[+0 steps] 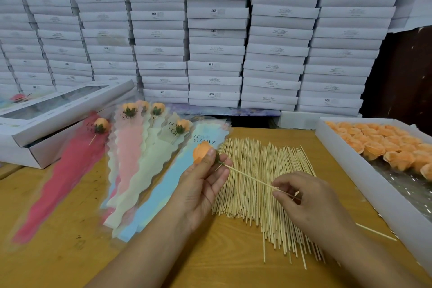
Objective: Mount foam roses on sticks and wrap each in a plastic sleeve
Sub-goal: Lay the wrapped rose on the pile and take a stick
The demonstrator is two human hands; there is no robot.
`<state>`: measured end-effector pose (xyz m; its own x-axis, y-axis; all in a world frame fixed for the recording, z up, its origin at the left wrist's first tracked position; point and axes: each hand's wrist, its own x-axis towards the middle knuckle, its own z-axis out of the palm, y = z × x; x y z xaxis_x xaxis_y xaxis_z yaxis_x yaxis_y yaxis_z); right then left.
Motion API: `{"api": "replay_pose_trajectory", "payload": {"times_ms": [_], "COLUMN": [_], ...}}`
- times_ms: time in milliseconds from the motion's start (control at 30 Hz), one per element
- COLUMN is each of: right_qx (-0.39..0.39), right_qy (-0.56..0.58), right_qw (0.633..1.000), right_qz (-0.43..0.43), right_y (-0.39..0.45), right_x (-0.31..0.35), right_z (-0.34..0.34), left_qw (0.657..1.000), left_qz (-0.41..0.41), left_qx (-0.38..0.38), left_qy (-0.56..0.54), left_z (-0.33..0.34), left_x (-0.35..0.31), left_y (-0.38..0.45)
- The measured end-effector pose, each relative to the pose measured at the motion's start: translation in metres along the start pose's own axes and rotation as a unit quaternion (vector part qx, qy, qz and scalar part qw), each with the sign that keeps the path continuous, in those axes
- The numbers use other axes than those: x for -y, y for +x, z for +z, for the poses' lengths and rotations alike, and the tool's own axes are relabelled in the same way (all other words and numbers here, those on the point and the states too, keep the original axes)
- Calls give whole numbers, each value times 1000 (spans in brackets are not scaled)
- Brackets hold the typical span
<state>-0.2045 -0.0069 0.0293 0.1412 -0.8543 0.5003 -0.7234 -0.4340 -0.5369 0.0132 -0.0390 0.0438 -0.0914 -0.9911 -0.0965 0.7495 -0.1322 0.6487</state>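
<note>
While the left hand (pixel 203 180) grips an orange foam rose (pixel 203 151), the right hand (pixel 304 196) pinches its stick (pixel 250 177)

An orange foam rose (pixel 203 151) is gripped by the left hand (pixel 203 182); its stick (pixel 251 178) is pinched by the right hand (pixel 306 196) above loose sticks (pixel 264 184). Sleeved roses (pixel 131 147) are laid at left, a tray of roses (pixel 383 145) at right.

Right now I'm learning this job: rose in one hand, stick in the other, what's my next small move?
Probably push the stick a little deeper: its tip already meets the rose base, left hand steadying, right hand pinching the far end.
</note>
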Motion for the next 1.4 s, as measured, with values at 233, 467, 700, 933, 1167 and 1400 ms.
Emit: {"api": "replay_pose_trajectory", "payload": {"times_ms": [233,467,700,933,1167,1400], "right_qx": [-17,-19,-8,-4,34,71], "right_qy": [-1,-12,-18,-45,-84,-123], "right_qw": [1000,1000,1000,999,996,989], "right_qz": [4,14,16,10,22,38], "right_y": [0,1,0,0,0,0], "right_x": [-1,-2,-3,-4,-4,-3], "right_z": [1,-1,-3,-3,-1,-4], "left_qw": [1000,1000,999,997,997,997], "left_qz": [-2,2,-3,4,7,-1], "left_qx": [-2,-2,6,11,12,6], "left_qy": [22,19,49,70,77,77], "left_z": [-2,-4,-9,-9,-7,-8], "left_x": [1,1,3,4,4,5], "left_y": [0,3,5,5,4,2]}}
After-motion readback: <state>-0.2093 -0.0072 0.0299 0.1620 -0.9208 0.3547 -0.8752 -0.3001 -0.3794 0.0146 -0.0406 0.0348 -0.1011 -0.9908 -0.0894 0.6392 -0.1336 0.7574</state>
